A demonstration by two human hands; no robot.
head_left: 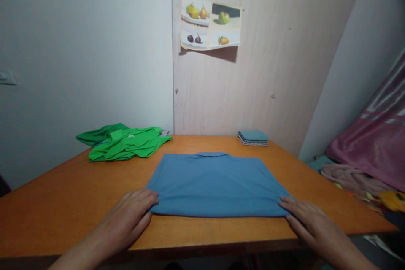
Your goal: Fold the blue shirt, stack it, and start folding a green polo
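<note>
Left fingers (pixel 149 196) and right fingers (pixel 288 202) half-curled, grip unclear, over a smooth blue collared shirt's (pixel 211 185) corners near the worktop's (pixel 76 194) front edge, facing wood-grained panelling (pixel 221 97)

Left grip (pixel 134 213) and right grip (pixel 305 215) partly hide blue shirt's (pixel 215 181) near corners; green garment's (pixel 142 148) lettering (pixel 128 136) illegible.

And there it was, by the desk's (pixel 72 196) far left corner: a small pale mark (pixel 128 136) across the bright green cloth (pixel 123 148), perhaps lettering, but oh, too tiny and blurred to make out! No word, brand, number or sign could be read anywhere.
</note>
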